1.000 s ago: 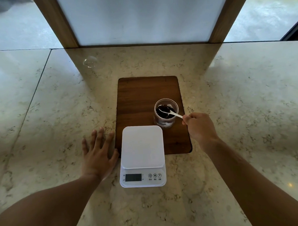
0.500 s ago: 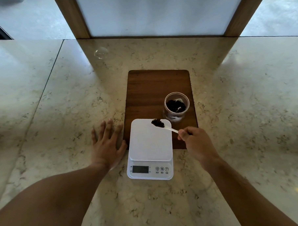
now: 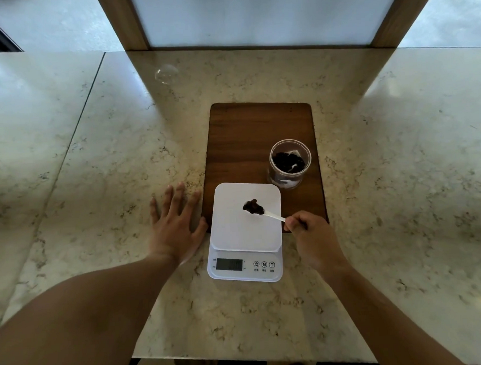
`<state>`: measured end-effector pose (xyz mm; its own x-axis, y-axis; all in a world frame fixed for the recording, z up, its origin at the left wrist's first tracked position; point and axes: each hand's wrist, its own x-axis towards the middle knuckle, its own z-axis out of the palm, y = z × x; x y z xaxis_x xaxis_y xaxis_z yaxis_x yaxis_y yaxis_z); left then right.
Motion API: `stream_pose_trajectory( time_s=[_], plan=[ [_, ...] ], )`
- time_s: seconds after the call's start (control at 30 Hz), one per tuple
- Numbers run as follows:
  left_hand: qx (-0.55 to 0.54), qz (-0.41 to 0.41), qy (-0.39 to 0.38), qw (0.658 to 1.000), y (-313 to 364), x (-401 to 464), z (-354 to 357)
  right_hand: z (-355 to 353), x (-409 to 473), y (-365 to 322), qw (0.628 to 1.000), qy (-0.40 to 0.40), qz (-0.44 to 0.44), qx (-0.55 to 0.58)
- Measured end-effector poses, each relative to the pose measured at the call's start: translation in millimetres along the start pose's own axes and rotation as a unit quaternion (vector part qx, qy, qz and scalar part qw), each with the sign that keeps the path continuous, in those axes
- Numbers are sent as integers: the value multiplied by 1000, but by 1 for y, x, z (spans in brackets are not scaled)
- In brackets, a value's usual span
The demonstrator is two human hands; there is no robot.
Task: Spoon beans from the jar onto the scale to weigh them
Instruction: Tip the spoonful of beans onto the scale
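Note:
A white digital scale (image 3: 230,232) lies at the near edge of a wooden board (image 3: 248,137). Behind it on the right stands a clear open jar (image 3: 290,163) with dark beans in it. My right hand (image 3: 310,235) grips the handle of a small white spoon (image 3: 274,215). The spoon's bowl carries a heap of dark beans (image 3: 253,207) over the middle of the scale's platform. Whether the beans touch the platform I cannot tell. My left hand (image 3: 175,223) rests flat on the marble counter (image 3: 96,188), fingers spread, its thumb against the scale's left side.
A clear round lid-like object (image 3: 166,73) lies on the counter at the back left. Two wooden posts (image 3: 125,21) frame a white panel behind the board. The counter's near edge runs just below my forearms.
My right hand lifted the loaded spoon out of the jar and carried it left and toward me, from over the scale's back edge to over its middle. The left hand stayed put.

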<state>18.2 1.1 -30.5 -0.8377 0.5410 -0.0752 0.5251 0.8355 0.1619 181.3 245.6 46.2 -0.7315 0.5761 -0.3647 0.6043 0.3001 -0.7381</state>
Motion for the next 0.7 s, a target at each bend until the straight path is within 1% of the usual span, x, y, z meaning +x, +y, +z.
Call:
stream_pose_trajectory(
  time_s=[0.23, 0.43, 0.57, 0.7],
  plan=[
    [-2, -3, 0, 1000, 0, 0, -1, 3, -7, 6, 996, 42, -78, -7],
    [-4, -2, -3, 1000, 1, 0, -2, 3, -11, 4, 988, 59, -141, -18],
    [-1, 1, 1, 1000, 1, 0, -3, 2, -11, 1, 984, 73, -162, -19],
    [-4, 1, 0, 1000, 1, -1, -3, 1, -9, -2, 984, 82, -160, -12]
  ],
)
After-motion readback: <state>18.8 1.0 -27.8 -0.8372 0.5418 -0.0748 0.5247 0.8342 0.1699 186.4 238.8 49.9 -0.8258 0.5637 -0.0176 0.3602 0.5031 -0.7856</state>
